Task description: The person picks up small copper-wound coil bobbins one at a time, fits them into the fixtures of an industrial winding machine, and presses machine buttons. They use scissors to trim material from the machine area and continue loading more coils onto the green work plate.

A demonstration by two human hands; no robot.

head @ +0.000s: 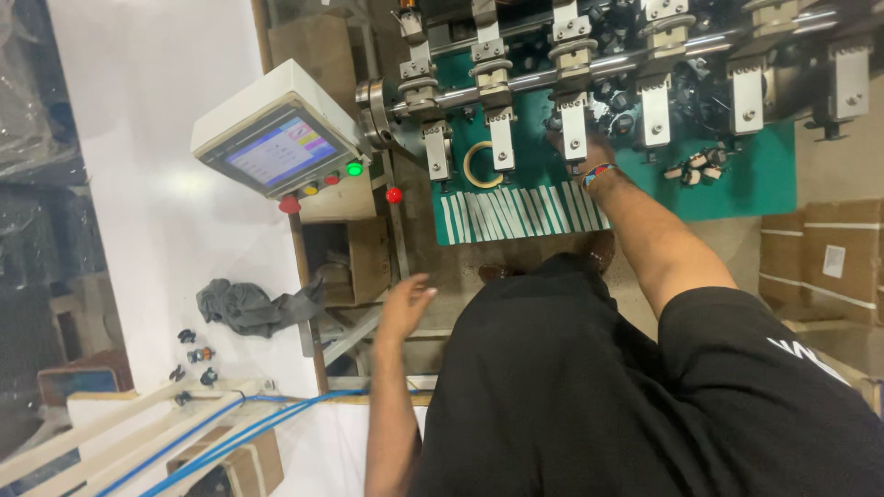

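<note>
One arm stretched into the machine, the other hanging free.

The right hand [589, 147] reaches out on a straight arm to the green bench [764, 179], fingers tucked under a metal clamp [573, 129] among small dark parts [619, 118]; whether it grips anything cannot be told. White strips [520, 212] and a tape ring [481, 164] lie just beside the wrist. The left hand [402, 308] hangs loosely spread and holds nothing, near a grey cloth [247, 306], below the control panel [276, 147].

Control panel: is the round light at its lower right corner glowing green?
Yes, the round light at the corner of the control panel glows bright green, beside dimmer red and yellow buttons.
</note>
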